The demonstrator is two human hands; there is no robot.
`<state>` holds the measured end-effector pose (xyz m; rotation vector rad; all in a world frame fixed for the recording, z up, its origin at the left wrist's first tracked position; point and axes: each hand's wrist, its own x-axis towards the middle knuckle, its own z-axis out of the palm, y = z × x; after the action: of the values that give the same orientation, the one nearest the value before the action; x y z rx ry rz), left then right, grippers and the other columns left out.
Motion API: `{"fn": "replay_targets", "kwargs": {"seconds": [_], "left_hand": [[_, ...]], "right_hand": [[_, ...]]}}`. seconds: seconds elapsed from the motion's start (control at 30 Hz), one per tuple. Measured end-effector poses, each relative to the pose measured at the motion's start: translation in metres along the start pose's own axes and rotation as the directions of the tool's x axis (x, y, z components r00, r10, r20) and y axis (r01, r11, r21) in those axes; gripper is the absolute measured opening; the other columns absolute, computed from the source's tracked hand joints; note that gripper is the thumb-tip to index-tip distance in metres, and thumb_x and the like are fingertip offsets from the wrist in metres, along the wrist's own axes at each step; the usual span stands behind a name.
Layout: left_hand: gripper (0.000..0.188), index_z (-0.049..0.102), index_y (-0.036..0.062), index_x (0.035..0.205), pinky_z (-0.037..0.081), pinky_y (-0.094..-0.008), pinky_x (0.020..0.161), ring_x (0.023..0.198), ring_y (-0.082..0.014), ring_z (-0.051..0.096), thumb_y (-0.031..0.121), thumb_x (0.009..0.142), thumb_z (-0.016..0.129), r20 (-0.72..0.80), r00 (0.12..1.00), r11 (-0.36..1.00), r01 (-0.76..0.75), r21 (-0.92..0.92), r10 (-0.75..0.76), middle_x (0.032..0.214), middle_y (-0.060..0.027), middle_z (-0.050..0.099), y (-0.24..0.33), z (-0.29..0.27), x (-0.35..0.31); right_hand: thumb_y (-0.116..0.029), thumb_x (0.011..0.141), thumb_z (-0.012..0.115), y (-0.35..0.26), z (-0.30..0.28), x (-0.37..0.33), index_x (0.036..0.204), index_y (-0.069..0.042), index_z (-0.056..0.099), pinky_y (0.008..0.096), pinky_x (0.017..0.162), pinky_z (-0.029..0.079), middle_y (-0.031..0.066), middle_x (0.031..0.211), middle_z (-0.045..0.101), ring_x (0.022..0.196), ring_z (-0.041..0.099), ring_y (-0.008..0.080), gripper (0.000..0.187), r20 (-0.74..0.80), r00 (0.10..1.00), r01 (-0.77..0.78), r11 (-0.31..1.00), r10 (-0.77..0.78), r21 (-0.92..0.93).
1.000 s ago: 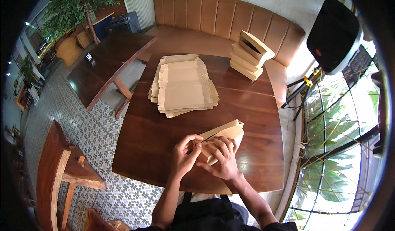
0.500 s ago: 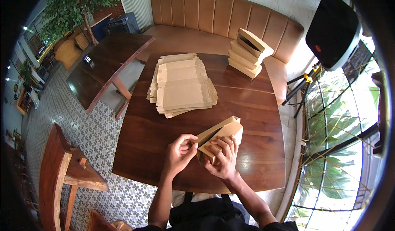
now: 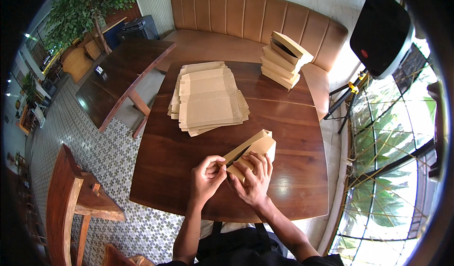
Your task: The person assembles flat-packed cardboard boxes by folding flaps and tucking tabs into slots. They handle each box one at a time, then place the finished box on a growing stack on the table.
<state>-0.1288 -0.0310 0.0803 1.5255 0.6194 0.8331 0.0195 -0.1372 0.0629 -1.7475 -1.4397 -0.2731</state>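
A partly folded brown cardboard box (image 3: 265, 145) is held over the near part of the dark wooden table (image 3: 288, 171), tilted with its far end toward the right. Along its top runs a dark gap between lid and wall. My left hand (image 3: 206, 175) pinches the box's near left corner between thumb and fingers. Across the lid and near side lies my right hand (image 3: 255, 178), its fingers curled over the cardboard. The underside of the box is hidden by my right hand.
Flat unfolded cardboard blanks (image 3: 208, 100) lie stacked at the table's far left. Folded boxes (image 3: 283, 65) are piled at the far right. A brown bench (image 3: 255, 17) curves behind the table. A black speaker (image 3: 380, 34) stands on a tripod to the right.
The box has tipped slightly and the gap along its lid looks narrower. My right hand has shifted a little on the cardboard; my left hand keeps its pinch at the corner.
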Motion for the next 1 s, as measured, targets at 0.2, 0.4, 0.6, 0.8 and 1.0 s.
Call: {"fn": "replay_targets", "kwargs": {"seconds": [0.2,0.4,0.6,0.8,1.0], "left_hand": [[0.02,0.062,-0.0028,0.12,0.054,-0.0216,0.075,0.093,-0.0064,0.067,0.001,0.101,0.068,-0.083,0.997,0.995,0.003,-0.105,-0.012,0.104,-0.0057,0.071,-0.009,0.006,-0.001],[0.021,0.063,-0.003,0.122,0.055,-0.0227,0.079,0.097,-0.0086,0.068,-0.001,0.101,0.067,-0.122,0.993,0.998,-0.019,-0.06,0.012,0.108,-0.0078,0.072,-0.02,0.01,-0.004],[0.023,0.062,-0.0034,0.125,0.056,-0.0247,0.084,0.103,-0.011,0.068,0.0,0.102,0.066,-0.114,0.994,0.992,-0.017,-0.126,0.002,0.116,-0.0102,0.072,-0.021,0.01,-0.003],[0.023,0.064,-0.0044,0.126,0.056,-0.0247,0.086,0.106,-0.0126,0.068,0.002,0.103,0.066,-0.113,0.994,0.994,-0.022,-0.111,0.009,0.12,-0.0111,0.071,-0.02,0.01,-0.002],[0.023,0.065,-0.0041,0.126,0.057,-0.0273,0.089,0.106,-0.014,0.069,0.004,0.104,0.065,-0.1,0.995,0.997,-0.018,-0.081,0.01,0.118,-0.0109,0.071,-0.011,0.01,-0.004]], "right_hand": [[-0.033,0.086,0.079,-0.008,0.01,0.003,0.119,-0.017,0.074,0.0585,0.124,0.023,0.0115,0.13,0.06,0.14,0.048,0.034,0.037,-0.023,0.999,-0.048,0.999,0.047,-0.022],[-0.029,0.085,0.079,-0.01,0.018,0.008,0.117,-0.015,0.074,0.0573,0.123,0.025,0.0105,0.129,0.062,0.139,0.05,0.0342,0.035,-0.064,0.996,-0.057,0.998,0.056,-0.02],[-0.03,0.084,0.081,-0.01,0.017,0.007,0.114,-0.014,0.075,0.0563,0.122,0.026,0.0091,0.127,0.064,0.137,0.052,0.0332,0.034,-0.076,0.996,-0.038,0.998,0.035,-0.041],[-0.031,0.084,0.081,-0.01,0.016,0.006,0.113,-0.014,0.075,0.0563,0.122,0.026,0.0094,0.127,0.063,0.136,0.052,0.0331,0.034,-0.06,0.998,-0.038,0.998,0.035,-0.049],[-0.029,0.09,0.075,-0.01,0.022,0.004,0.124,-0.009,0.066,0.0592,0.124,0.023,0.0135,0.135,0.058,0.143,0.045,0.0377,0.041,-0.049,0.997,-0.068,0.997,0.065,-0.044]]}}
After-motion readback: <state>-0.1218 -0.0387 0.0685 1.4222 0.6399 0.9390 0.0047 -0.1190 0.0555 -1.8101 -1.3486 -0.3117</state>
